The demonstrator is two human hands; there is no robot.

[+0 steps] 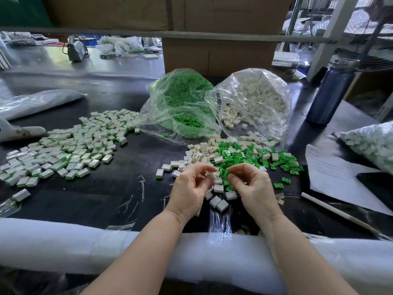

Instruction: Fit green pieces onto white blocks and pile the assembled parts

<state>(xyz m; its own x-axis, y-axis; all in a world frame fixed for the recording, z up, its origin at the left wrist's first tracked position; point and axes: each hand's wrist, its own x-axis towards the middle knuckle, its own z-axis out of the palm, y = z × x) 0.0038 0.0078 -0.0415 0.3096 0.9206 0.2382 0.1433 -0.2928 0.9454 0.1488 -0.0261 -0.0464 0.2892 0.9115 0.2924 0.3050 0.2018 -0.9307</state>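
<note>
Mid-frame, the left hand (191,186) pinches a white block (209,177); the right hand (253,184) pinches something unclear. Blocks look light, stiff, slick: grip the sides. Finished pile (63,145) lies left on the desk (127,188).

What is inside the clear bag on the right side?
The right bag holds white blocks, some spilling from its mouth. Blocks deeper inside are hidden by the top ones.

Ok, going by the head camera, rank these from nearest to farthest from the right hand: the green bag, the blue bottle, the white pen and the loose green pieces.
From the right hand:
1. Loose green pieces, just ahead of the fingertips.
2. White pen, on the table to the right.
3. Green bag, farther back and slightly left.
4. Blue bottle, standing at the far right.
</note>
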